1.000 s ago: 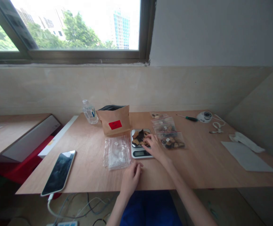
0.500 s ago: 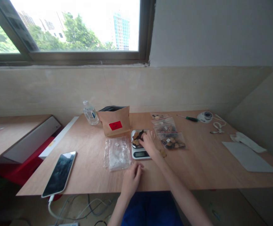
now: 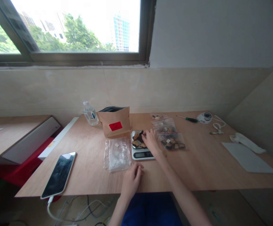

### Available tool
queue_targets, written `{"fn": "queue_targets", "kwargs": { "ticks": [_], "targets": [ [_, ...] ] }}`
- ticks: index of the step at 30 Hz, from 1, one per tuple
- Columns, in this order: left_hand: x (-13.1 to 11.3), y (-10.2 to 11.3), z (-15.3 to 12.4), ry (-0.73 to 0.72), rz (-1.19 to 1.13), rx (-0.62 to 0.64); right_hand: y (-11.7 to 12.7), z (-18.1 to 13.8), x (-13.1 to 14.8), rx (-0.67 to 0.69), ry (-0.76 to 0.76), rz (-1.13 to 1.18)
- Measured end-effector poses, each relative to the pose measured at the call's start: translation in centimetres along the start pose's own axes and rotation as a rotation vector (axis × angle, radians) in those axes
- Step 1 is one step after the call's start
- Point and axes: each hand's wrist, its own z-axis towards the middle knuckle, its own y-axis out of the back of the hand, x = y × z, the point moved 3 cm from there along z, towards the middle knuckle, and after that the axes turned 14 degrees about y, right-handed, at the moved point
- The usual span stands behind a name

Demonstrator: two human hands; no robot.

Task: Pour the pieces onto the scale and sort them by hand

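dried pieces (image 3: 137, 140), dark and orange, lie heaped on the small digital scale (image 3: 141, 153) at the middle of the table (image 3: 204, 166). my right hand (image 3: 151, 141) rests over the pile, fingers curled down among the pieces; i cannot tell whether the grip has closed on one. my left hand (image 3: 131, 179) lies loosely curled, holding nothing, on the near edge of the table. clear empty bags (image 3: 117, 153) sit just left of the scale, filled bags (image 3: 171, 140) just right. a brown paper pouch (image 3: 114, 121) stands open behind, a water bottle (image 3: 89, 112) to its left, a phone (image 3: 59, 174) at near left.
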Motion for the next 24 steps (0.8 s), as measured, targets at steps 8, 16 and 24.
{"fn": "queue_targets", "kwargs": {
  "ticks": [8, 16, 24],
  "targets": [
    [-0.1, 0.0, -0.1, 0.014, -0.002, 0.001, -1.2, 1.9, -1.5, -0.039, -0.016, 0.005],
    [0.0, 0.0, 0.0, 0.015, 0.003, -0.002, -1.5, 2.8, -3.8, -0.265, -0.076, 0.248],
    [-0.1, 0.0, -0.1, 0.020, 0.009, 0.000, -0.6, 2.1, -5.9, -0.409, -0.136, 0.852]
  ]
}}
